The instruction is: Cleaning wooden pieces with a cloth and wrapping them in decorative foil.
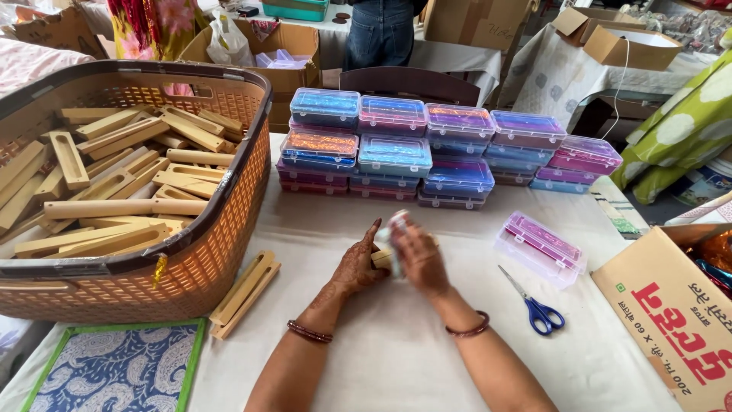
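Both hands meet over the white tablecloth [396, 351]. My left hand [354, 267], patterned with henna, grips the end of a small wooden piece [380, 259]. My right hand [419, 255] is wrapped around the same piece and a shiny, pale wrapping [394, 225] that sticks up above my fingers. Most of the piece is hidden by the two hands. Each wrist wears a dark bangle.
A large orange basket [221, 236] of wooden pieces stands at the left, two wooden pieces [245, 294] leaning beside it. Stacked clear plastic boxes [442, 145] line the back; an open one [540, 248] and blue-handled scissors [534, 305] lie right. A cardboard box [671, 320] sits far right. A person stands behind.
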